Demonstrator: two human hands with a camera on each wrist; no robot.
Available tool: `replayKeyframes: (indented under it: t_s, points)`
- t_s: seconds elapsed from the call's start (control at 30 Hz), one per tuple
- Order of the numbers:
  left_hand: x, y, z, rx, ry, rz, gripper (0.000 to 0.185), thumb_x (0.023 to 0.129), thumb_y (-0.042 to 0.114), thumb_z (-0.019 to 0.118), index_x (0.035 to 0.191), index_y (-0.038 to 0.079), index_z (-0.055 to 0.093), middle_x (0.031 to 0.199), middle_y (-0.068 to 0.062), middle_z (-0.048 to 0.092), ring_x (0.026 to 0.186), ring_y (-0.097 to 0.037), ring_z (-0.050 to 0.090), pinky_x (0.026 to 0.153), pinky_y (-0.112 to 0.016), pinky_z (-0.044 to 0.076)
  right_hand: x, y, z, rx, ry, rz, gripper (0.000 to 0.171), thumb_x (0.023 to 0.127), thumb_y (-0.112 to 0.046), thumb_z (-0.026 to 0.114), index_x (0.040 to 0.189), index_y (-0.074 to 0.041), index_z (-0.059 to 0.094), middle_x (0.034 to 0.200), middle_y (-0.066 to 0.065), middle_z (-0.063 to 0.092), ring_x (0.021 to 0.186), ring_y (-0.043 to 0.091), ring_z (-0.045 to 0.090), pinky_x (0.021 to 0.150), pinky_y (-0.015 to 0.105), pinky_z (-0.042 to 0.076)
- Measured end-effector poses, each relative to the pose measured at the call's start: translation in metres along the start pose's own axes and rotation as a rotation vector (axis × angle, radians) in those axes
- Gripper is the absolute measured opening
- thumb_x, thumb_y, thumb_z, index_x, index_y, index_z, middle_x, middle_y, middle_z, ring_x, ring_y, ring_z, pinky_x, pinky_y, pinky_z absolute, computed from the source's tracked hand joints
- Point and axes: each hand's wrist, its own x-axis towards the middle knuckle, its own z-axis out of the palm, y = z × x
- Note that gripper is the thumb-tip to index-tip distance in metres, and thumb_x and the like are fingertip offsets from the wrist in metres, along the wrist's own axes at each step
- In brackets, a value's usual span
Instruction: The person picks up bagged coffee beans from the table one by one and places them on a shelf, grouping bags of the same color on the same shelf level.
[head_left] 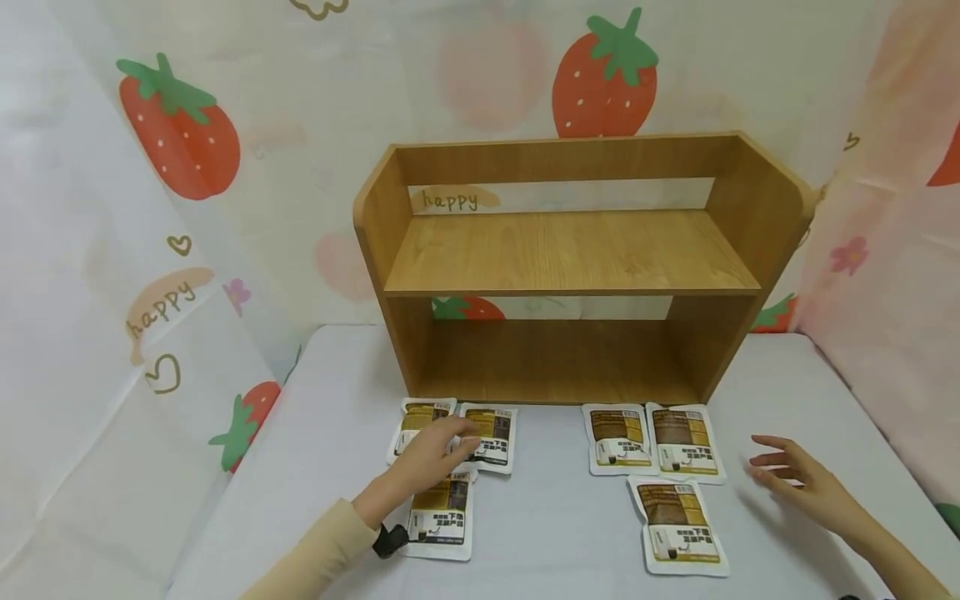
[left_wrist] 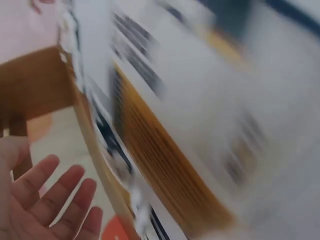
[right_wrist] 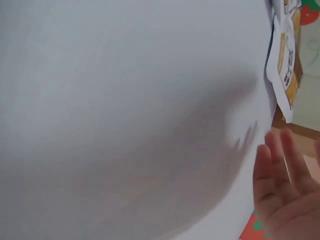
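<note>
Pale fabric printed with red strawberries (head_left: 337, 108) hangs behind a white-covered table (head_left: 555, 525), where a two-tier, light-brown wooden shelf (head_left: 570, 254) stands. Three flat, white-edged pouches with brown-and-gold labels (head_left: 441, 521) lie before its left end, three matching pouches (head_left: 684, 533) before its right. Over the left group is the bare left hand (head_left: 433, 454), fingers loosely extended, holding nothing; contact cannot be told. The bare right hand (head_left: 808, 485), fingers relaxed, is empty beside the right group.
</note>
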Motion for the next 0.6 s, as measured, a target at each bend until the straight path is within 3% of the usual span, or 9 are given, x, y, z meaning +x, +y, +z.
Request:
replayKeyframes:
  t_s: [0.13, 0.33, 0.43, 0.6]
  points:
    - [0.004, 0.010, 0.008, -0.127, -0.102, 0.032, 0.036, 0.096, 0.032, 0.049, 0.121, 0.008, 0.059, 0.112, -0.001, 0.062, 0.099, -0.014, 0.058, 0.086, -0.033, 0.049, -0.001, 0.002, 0.002, 0.102, -0.147, 0.017, 0.058, 0.091, -0.025, 0.059, 0.138, -0.002, 0.033, 0.115, 0.020, 0.059, 0.087, -0.004, 0.056, 0.066, 0.024, 0.051]
    - [0.009, 0.029, 0.022, -0.271, -0.240, 0.006, 0.037, 0.096, 0.030, 0.050, 0.126, 0.008, 0.054, 0.108, -0.002, 0.063, 0.092, -0.011, 0.060, 0.077, -0.022, 0.049, -0.003, 0.002, 0.001, 0.202, -0.317, 0.006, 0.052, 0.093, -0.019, 0.056, 0.136, 0.001, 0.036, 0.116, 0.021, 0.058, 0.090, 0.001, 0.059, 0.068, 0.024, 0.051]
    - [0.009, 0.040, 0.030, -0.307, -0.309, -0.010, 0.040, 0.095, 0.029, 0.053, 0.129, 0.008, 0.051, 0.110, -0.005, 0.063, 0.093, -0.013, 0.061, 0.074, -0.021, 0.050, -0.004, 0.000, 0.001, 0.261, -0.398, -0.001, 0.050, 0.094, -0.016, 0.054, 0.136, 0.003, 0.035, 0.119, 0.024, 0.056, 0.091, 0.004, 0.060, 0.069, 0.025, 0.051]
    - [0.008, 0.056, 0.049, -0.283, -0.409, -0.004, 0.043, 0.092, 0.031, 0.057, 0.129, 0.011, 0.052, 0.113, -0.008, 0.064, 0.094, -0.009, 0.062, 0.075, -0.019, 0.049, -0.004, -0.003, 0.006, 0.345, -0.494, 0.008, 0.052, 0.093, -0.013, 0.053, 0.138, 0.004, 0.032, 0.121, 0.026, 0.053, 0.091, 0.012, 0.062, 0.070, 0.026, 0.051]
